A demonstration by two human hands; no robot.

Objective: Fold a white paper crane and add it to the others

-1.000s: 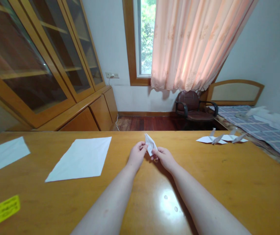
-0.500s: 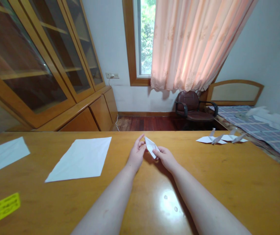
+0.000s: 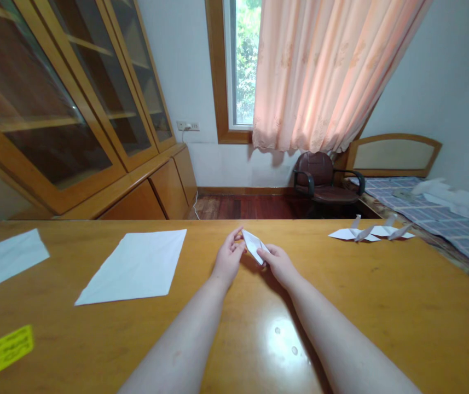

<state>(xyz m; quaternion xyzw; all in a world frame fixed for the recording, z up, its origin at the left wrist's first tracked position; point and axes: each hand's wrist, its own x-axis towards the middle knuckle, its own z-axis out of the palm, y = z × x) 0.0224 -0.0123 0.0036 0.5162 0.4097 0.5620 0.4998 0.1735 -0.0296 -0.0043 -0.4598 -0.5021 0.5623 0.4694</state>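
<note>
A small piece of folded white paper (image 3: 253, 245), roughly diamond-shaped, is held between my two hands just above the table (image 3: 238, 339). My left hand (image 3: 229, 253) grips its upper left edge, with the index finger reaching to the top corner. At the lower right, my right hand (image 3: 277, 262) pinches the paper with the thumb on top; its other fingers are mostly hidden beneath.
A sheet of white paper (image 3: 135, 268) lies left of my hands, and another white sheet (image 3: 8, 260) is farther left. Folded paper cranes (image 3: 368, 233) sit at the far right. A yellow label (image 3: 2, 353) is at the near left. Beyond the table stands a chair (image 3: 318, 175).
The folded paper and my right hand have shifted very slightly. Both hands keep their hold, and the other things stay in place.
</note>
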